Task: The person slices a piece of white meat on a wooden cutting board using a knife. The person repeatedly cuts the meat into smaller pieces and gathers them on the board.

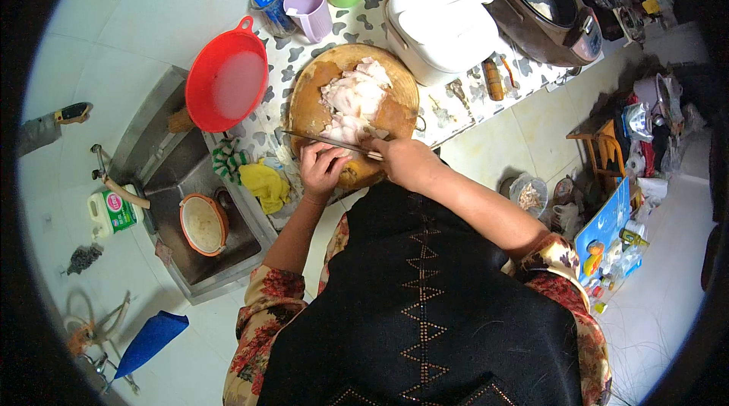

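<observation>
My right hand [411, 162] grips the handle of a knife [330, 142], whose blade points left across the near part of a round wooden chopping board [307, 101]. Pale raw meat [354, 96] lies in a loose heap on the board, just beyond the blade. At the board's near left edge, my left hand [322, 170] is bent with its fingers close to the blade. Those fingers seem to rest on something pale on the near side of the knife; what it is stays mostly hidden.
Left of the board stand a red plastic basin [196, 79] and a metal sink [196, 272] holding an orange-rimmed bowl [183, 224]. A yellow cloth [265, 185] lies between sink and board. A white lidded container [438, 24] and an open rice cooker [501, 19] stand at right.
</observation>
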Tool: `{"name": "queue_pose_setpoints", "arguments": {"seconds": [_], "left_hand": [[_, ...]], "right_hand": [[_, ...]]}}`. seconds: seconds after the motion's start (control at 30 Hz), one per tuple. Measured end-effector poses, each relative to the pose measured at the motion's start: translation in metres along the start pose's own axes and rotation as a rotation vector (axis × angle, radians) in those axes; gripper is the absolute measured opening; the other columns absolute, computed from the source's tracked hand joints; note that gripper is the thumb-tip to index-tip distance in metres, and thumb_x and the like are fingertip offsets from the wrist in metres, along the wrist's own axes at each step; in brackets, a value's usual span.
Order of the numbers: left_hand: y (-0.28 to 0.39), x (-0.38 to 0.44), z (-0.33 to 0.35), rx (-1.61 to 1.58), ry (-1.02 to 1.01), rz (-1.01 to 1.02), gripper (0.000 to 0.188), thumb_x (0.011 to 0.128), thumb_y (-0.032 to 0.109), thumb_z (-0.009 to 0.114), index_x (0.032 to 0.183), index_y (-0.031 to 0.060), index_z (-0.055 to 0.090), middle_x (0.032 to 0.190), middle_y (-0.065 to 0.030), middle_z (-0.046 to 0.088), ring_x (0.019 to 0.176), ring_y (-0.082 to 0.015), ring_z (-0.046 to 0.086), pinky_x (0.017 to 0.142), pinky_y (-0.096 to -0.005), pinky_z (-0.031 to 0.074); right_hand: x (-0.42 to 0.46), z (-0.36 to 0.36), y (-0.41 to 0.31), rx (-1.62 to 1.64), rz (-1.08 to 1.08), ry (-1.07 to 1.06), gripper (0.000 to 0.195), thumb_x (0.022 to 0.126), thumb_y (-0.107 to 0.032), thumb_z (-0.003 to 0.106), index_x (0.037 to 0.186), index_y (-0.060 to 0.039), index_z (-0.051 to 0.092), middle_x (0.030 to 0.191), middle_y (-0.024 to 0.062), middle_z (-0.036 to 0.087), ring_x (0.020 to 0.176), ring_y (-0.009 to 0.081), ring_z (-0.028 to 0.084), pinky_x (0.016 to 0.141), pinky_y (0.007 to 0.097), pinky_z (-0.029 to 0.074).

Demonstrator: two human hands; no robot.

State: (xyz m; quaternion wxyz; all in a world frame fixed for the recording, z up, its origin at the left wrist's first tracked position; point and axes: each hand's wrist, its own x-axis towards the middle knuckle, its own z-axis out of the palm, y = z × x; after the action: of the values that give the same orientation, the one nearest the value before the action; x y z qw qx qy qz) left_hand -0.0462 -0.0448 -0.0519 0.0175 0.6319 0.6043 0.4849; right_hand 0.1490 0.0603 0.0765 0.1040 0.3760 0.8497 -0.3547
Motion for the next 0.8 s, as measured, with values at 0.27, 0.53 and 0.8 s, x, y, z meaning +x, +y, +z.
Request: {"name": "queue_pose_setpoints", "arguments": {"seconds": [0.27, 0.53, 0.8], "left_hand": [[0.003, 0.001, -0.001, -0.013, 0.017, 0.023, 0.033, 0.061, 0.004, 0.085, 0.089, 0.0061, 0.067, 0.096, -0.0096, 0.059, 0.089, -0.0278, 0.057, 0.078, -0.0378, 0.048], [0.014, 0.015, -0.016, -0.009, -0.075, 0.019, 0.035, 0.063, 0.012, 0.087, 0.088, 0.0064, 0.063, 0.111, -0.0121, 0.06, 0.102, -0.033, 0.057, 0.088, -0.0427, 0.047], [0.009, 0.017, -0.037, 0.093, -0.302, -0.031, 0.033, 0.068, 0.006, 0.078, 0.098, 0.0055, 0.064, 0.11, -0.0094, 0.059, 0.102, -0.0322, 0.056, 0.09, -0.0428, 0.046]], "right_hand": [[-0.035, 0.009, 0.05, 0.122, 0.124, 0.115, 0.032, 0.086, -0.022, 0.062, 0.117, -0.0144, 0.062, 0.093, 0.019, 0.068, 0.086, 0.0385, 0.065, 0.078, 0.0469, 0.053], [-0.042, 0.006, 0.034, 0.193, 0.156, 0.167, 0.025, 0.089, -0.025, 0.061, 0.111, -0.0141, 0.063, 0.089, 0.0184, 0.068, 0.084, 0.0381, 0.065, 0.077, 0.0464, 0.052], [-0.028, 0.012, 0.037, 0.11, 0.011, 0.11, 0.027, 0.087, -0.023, 0.063, 0.111, -0.0122, 0.064, 0.09, 0.0193, 0.068, 0.086, 0.0379, 0.065, 0.077, 0.0469, 0.052]]}}
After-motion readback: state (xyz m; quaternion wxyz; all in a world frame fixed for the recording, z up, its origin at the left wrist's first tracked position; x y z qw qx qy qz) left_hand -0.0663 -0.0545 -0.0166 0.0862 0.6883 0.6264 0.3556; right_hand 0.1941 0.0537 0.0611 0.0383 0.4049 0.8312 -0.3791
